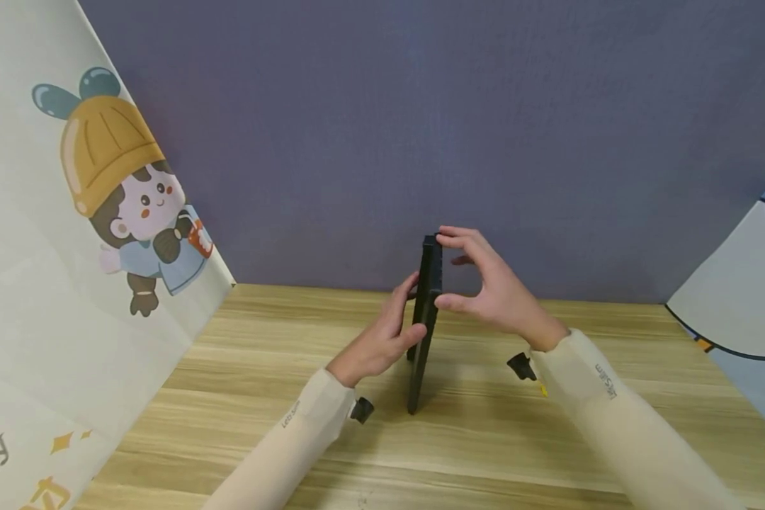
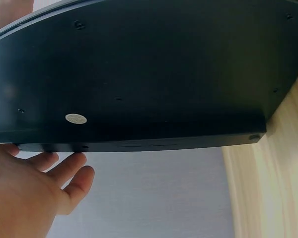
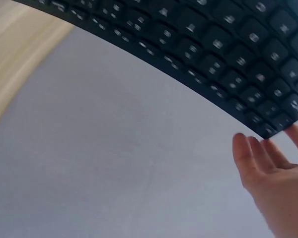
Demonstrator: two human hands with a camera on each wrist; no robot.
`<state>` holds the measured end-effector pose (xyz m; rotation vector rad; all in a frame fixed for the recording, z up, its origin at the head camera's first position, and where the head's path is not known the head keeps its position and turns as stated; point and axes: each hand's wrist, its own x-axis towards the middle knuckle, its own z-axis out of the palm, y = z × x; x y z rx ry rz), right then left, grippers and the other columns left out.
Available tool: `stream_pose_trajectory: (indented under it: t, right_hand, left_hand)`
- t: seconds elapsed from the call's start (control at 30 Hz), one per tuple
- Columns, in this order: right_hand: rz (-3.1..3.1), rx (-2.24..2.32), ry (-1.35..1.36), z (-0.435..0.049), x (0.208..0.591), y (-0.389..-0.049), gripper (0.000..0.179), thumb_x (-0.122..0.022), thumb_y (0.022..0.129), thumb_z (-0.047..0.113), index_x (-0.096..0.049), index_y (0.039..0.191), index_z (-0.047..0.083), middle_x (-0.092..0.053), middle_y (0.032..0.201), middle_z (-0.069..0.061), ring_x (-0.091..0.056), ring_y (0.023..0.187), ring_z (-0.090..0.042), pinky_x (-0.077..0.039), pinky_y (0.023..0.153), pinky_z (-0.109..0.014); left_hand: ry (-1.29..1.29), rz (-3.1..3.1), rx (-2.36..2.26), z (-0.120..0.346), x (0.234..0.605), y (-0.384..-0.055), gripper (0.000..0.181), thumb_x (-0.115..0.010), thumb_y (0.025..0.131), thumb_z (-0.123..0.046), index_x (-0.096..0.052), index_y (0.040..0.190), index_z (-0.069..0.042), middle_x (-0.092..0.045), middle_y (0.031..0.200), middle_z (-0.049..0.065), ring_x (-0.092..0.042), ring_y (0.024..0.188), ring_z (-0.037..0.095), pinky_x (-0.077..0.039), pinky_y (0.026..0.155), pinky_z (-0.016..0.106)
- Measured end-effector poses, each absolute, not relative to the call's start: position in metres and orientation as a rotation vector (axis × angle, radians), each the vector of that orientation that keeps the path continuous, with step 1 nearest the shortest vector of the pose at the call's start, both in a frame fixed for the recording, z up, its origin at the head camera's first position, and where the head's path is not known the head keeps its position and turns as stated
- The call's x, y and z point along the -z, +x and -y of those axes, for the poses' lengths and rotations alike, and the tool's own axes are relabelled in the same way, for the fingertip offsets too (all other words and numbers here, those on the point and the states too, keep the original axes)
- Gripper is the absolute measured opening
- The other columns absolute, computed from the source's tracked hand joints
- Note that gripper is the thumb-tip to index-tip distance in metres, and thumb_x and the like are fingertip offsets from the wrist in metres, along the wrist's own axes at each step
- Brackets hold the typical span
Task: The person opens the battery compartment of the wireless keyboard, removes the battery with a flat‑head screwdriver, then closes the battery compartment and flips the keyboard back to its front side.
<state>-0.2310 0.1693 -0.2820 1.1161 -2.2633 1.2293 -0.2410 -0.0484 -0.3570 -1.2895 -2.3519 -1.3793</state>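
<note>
A black keyboard [image 1: 425, 319] stands nearly upright on one short end on the wooden table, seen almost edge-on in the head view. My left hand [image 1: 379, 343] holds it across its width from the left, thumb at the near edge and fingers at the far edge. Its plain back, with an oval sticker [image 2: 76, 119], fills much of the left wrist view. My right hand [image 1: 494, 287] spans the upper end, with fingers and thumb at opposite edges. White-marked keys [image 3: 217, 43] face that side in the right wrist view, where fingertips touch a corner.
The wooden table [image 1: 280, 326] meets a grey-purple back panel [image 1: 331, 142]. On the left stands a pale panel with a cartoon figure in a yellow hat [image 1: 111, 152]; another printed panel [image 1: 746, 283] is at the right. Small black wrist devices [image 1: 521, 366] hang by both cuffs.
</note>
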Motion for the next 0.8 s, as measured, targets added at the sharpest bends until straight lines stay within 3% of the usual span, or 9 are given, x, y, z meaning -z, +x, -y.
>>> stream_pose_trajectory:
  t: [0.17,0.27,0.4,0.53,0.67,0.8]
  right_hand:
    - [2.314,-1.194,1.098,-0.175,0.268,-0.215,0.075,-0.078,0.077,0.003,-0.040,0.141,0.004,-0.029,0.149,-0.005,-0.039,0.126,-0.024,-0.036,0.097,-0.046]
    - [2.343,-1.193,1.084,-0.178,0.259,-0.204,0.072,-0.075,0.077,-0.002,-0.040,0.140,-0.002,-0.029,0.148,-0.013,-0.041,0.123,-0.030,-0.035,0.097,-0.050]
    - [2.363,-1.188,1.070,-0.190,0.265,-0.207,0.069,-0.073,0.080,0.003,-0.041,0.141,0.006,-0.030,0.149,-0.005,-0.045,0.121,-0.028,-0.034,0.098,-0.051]
    - [2.360,-1.174,1.082,-0.206,0.275,-0.215,0.070,-0.073,0.082,0.006,-0.041,0.143,0.015,-0.029,0.150,0.004,-0.044,0.123,-0.024,-0.033,0.100,-0.047]
    - [2.348,-1.165,1.114,-0.218,0.277,-0.214,0.073,-0.074,0.079,0.002,-0.040,0.143,0.013,-0.030,0.150,0.002,-0.042,0.126,-0.021,-0.033,0.103,-0.035]
    - [2.322,-1.169,1.169,-0.229,0.278,-0.213,0.075,-0.074,0.077,-0.003,-0.040,0.143,0.008,-0.031,0.149,-0.008,-0.040,0.127,-0.020,-0.032,0.103,-0.026]
  left_hand:
    - [-1.274,2.457,1.379,0.046,0.362,-0.239,0.090,-0.031,0.085,-0.076,0.000,0.152,-0.026,-0.011,0.154,0.000,-0.023,0.136,0.022,-0.030,0.102,0.054]
    - [-1.278,2.495,1.353,0.044,0.366,-0.240,0.092,-0.032,0.085,-0.076,0.000,0.153,-0.023,-0.011,0.154,0.001,-0.022,0.137,0.024,-0.028,0.103,0.052]
    - [-1.287,2.537,1.296,0.043,0.373,-0.240,0.094,-0.036,0.085,-0.075,-0.001,0.153,-0.021,-0.012,0.155,0.002,-0.018,0.138,0.021,-0.025,0.106,0.049]
    - [-1.294,2.591,1.200,0.043,0.382,-0.239,0.096,-0.040,0.085,-0.073,-0.002,0.153,-0.017,-0.014,0.154,0.006,-0.016,0.138,0.019,-0.024,0.107,0.046]
    - [-1.281,2.665,1.123,0.043,0.391,-0.239,0.093,-0.050,0.087,-0.064,-0.002,0.153,-0.019,-0.015,0.154,0.006,-0.017,0.138,0.021,-0.026,0.107,0.046]
    - [-1.258,2.750,1.091,0.044,0.398,-0.239,0.096,-0.058,0.086,-0.059,-0.002,0.153,-0.020,-0.012,0.156,0.003,-0.014,0.140,0.020,-0.024,0.108,0.045]
